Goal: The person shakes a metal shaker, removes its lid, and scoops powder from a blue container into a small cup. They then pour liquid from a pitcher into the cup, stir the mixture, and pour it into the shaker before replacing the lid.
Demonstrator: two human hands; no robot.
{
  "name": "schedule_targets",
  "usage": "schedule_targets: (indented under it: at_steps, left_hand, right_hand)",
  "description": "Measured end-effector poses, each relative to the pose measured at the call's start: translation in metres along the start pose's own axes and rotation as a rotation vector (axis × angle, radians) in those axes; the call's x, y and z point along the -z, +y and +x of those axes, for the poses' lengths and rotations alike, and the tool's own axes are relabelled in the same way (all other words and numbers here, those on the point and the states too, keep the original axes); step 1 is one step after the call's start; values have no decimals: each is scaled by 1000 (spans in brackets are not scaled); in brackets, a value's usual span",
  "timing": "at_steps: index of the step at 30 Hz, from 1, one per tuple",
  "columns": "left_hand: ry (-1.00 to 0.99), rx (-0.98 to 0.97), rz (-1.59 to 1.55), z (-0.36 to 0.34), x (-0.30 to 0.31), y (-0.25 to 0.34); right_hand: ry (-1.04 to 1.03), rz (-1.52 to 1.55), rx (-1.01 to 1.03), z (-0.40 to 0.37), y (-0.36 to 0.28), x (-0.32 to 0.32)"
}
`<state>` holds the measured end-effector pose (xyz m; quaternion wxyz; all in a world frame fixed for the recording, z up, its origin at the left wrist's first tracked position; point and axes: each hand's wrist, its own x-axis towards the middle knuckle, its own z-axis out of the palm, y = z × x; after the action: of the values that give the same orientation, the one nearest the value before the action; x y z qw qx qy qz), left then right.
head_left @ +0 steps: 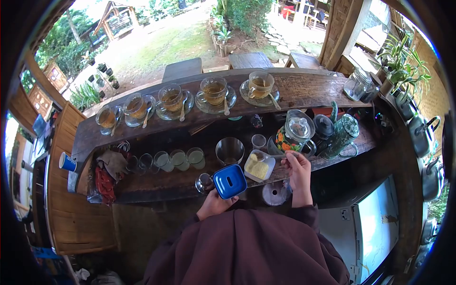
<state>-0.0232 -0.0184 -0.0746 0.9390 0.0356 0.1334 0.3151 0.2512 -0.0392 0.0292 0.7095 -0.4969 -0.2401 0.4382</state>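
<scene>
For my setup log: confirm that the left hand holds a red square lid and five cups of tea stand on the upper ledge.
Wrong colour: the lid in the left hand is blue, not red, as the head view shows. Five cups of tea stand on the upper ledge.

Item one, a blue lid (230,181): square, rounded corners, glossy, off its tub, top face tilted toward us, gripped from below in our left hand (214,204). Item two, the tub (259,166): small, clear, open, pale yellow contents, upright on the wooden shelf (156,183), just beside the lid.
</scene>
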Motion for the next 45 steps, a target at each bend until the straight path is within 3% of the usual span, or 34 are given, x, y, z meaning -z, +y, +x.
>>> schedule_targets:
  at_steps: [2,3,5,6,8,9,14,18,20,21,23,25,27,28,29,33,35,36,38,45]
  left_hand:
    - [-179,-164,476,1,18,-1]
    - [-180,-168,477,0,11,-1]
    - [-5,-73,57,-4,-9,-1]
    - [-5,-79,56,-3,-2,0]
    - [-96,-76,101,-1,19,1]
    - [-94,-83,101,-5,13,2]
    - [258,-196,343,-17,-19,-4]
    - [100,-90,125,-7,11,3]
    - [-90,-377,1189,7,53,4]
    - [-95,-373,1190,3,25,4]
    - [90,-173,415,-13,-60,6]
    - [-22,-139,446,-5,-56,9]
    - [-134,-108,476,1,-63,11]
    - [-105,-152,651,2,-78,10]
    - [-75,-198,825,4,-89,11]
    - [-90,-313,1138,20,-114,14]
    - [-190,-675,1666,31,-130,16]
    - [-192,-674,1667,37,-134,15]
    - [-145,-988,2079,48,-142,11]
    - [-133,-923,2367,76,-133,-4]
  right_hand:
    - [-25,0,50,5,-16,-13]
    - [-45,-60,134,5,-25,-26]
    - [-95,-222,269,0,-36,-46]
    - [-101,-222,268,-2,-36,-53]
    - [-391,-781,729,-5,-34,-66]
    - [-444,-787,790,-8,-28,-69]
    - [-475,-769,776,-12,-33,-62]
    - [-282,-637,746,-15,-38,-50]
    - [-146,-477,638,-16,-32,-35]
    - [-109,-460,564,-16,-26,-27]
    - [-103,-539,474,-10,-1,-10]
    - [-127,-726,317,-12,7,-7]
    - [-167,-774,325,-12,18,-7]
    - [-219,-823,334,-12,22,-7]
    - [-198,-913,485,-12,24,-6]
    - [-114,-880,448,-18,17,-3]
    - [-119,-748,383,-20,20,3]
    - [-116,-746,384,-18,26,9]
    - [-119,-623,288,-14,45,24]
    - [-217,-251,157,-24,50,25]
